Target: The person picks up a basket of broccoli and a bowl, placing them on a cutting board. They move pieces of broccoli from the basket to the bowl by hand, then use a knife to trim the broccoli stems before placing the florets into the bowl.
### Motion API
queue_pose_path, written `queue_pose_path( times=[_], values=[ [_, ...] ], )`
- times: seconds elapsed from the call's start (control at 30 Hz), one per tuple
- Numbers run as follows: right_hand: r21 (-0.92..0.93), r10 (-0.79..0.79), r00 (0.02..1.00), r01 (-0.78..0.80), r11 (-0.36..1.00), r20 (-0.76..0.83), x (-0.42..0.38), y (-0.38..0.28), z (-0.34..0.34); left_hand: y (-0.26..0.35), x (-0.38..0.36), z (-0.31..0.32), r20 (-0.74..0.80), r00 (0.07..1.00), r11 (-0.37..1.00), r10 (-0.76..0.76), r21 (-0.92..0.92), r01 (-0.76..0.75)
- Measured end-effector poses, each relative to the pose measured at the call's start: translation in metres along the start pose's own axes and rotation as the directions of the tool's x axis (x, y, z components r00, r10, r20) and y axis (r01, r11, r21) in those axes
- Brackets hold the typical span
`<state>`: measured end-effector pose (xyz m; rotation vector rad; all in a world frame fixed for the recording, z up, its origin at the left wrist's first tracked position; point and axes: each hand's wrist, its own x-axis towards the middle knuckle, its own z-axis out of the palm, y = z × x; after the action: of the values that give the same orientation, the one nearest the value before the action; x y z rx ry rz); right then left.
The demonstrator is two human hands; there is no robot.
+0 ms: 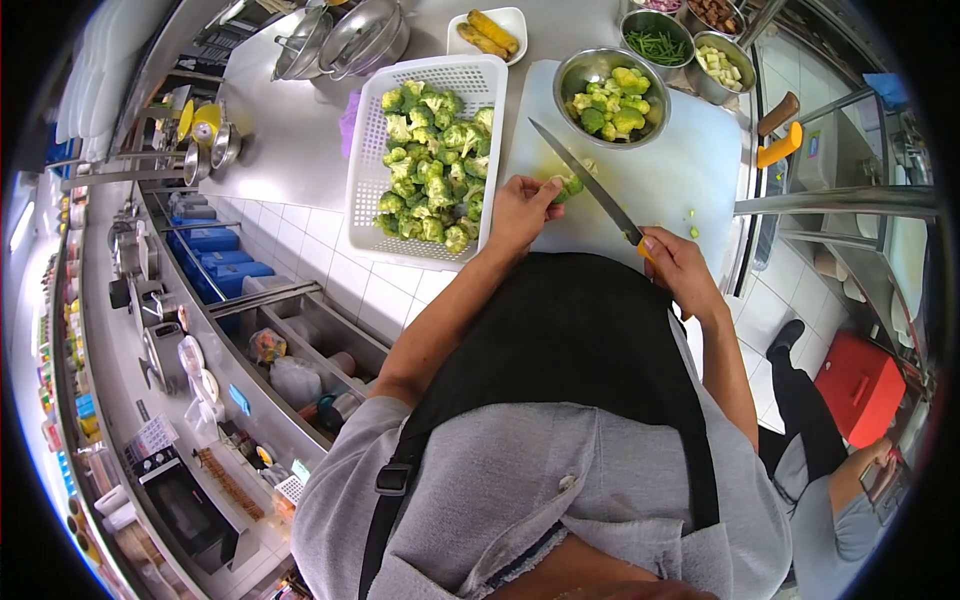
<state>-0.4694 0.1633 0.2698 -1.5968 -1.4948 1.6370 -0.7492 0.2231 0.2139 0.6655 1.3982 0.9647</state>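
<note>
My right hand is closed around the orange handle of a kitchen knife, its blade slanting up and left over the white cutting board. Pinched in the fingers of my left hand is a small broccoli floret, close beside the blade. A steel bowl at the top of the board holds cut broccoli pieces. To the left, a white perforated basket carries many larger broccoli florets. Tiny green scraps lie on the board right of the knife.
Steel containers of chopped green vegetables and pale cubes stand behind the board. A white dish with yellow-brown pieces and steel colanders sit farther back. Another person's leg and a red box are at the right.
</note>
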Motion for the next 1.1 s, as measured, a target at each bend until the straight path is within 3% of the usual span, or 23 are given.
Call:
queue_pose_path(
  times=[0.17, 0.2, 0.37, 0.47, 0.5, 0.6, 0.8, 0.9, 1.0, 1.1],
  values=[
    [0.029, 0.001, 0.999, 0.000, 1.000, -0.042, -0.008, 0.001, 0.004, 0.000, -0.003, -0.002, 0.005, 0.998, 0.995, 0.061, 0.075, -0.061],
    [0.037, 0.006, 0.998, -0.003, 0.999, -0.064, -0.011, 0.000, 0.005, -0.002, -0.005, -0.002, 0.017, 0.990, 0.975, 0.142, 0.171, -0.143],
    [-0.025, 0.011, 0.998, -0.013, 1.000, -0.058, -0.023, -0.003, 0.006, 0.023, -0.036, 0.001, 0.179, 0.850, 0.657, 0.495, 0.563, -0.501],
    [-0.022, -0.007, 0.997, 0.006, 1.000, -0.074, -0.025, 0.008, 0.009, 0.056, -0.062, -0.001, 0.207, 0.863, 0.627, 0.461, 0.612, -0.482],
    [-0.008, -0.012, 0.997, 0.011, 1.000, -0.073, -0.025, 0.014, 0.012, 0.061, -0.062, 0.000, 0.242, 0.847, 0.555, 0.473, 0.665, -0.500],
    [0.019, -0.013, 0.997, 0.014, 1.000, -0.074, -0.024, 0.026, 0.015, 0.030, -0.031, 0.005, 0.331, 0.807, 0.502, 0.490, 0.650, -0.571],
    [-0.049, 0.054, 0.995, -0.058, 0.997, -0.081, -0.035, 0.014, 0.014, -0.001, -0.020, 0.018, 0.166, 0.852, 0.712, 0.496, 0.483, -0.509],
    [-0.042, 0.064, 0.994, -0.067, 0.997, -0.085, -0.035, 0.022, 0.016, -0.006, -0.018, 0.015, 0.285, 0.734, 0.515, 0.617, 0.560, -0.650],
    [-0.001, 0.017, 0.994, -0.017, 1.000, -0.109, -0.037, 0.032, 0.020, -0.003, -0.025, 0.019, 0.382, 0.689, 0.380, 0.616, 0.622, -0.685],
    [0.000, 0.017, 0.992, -0.017, 1.000, -0.125, -0.039, 0.034, 0.021, -0.005, -0.023, 0.020, 0.373, 0.695, 0.385, 0.615, 0.627, -0.677]
  ],
)
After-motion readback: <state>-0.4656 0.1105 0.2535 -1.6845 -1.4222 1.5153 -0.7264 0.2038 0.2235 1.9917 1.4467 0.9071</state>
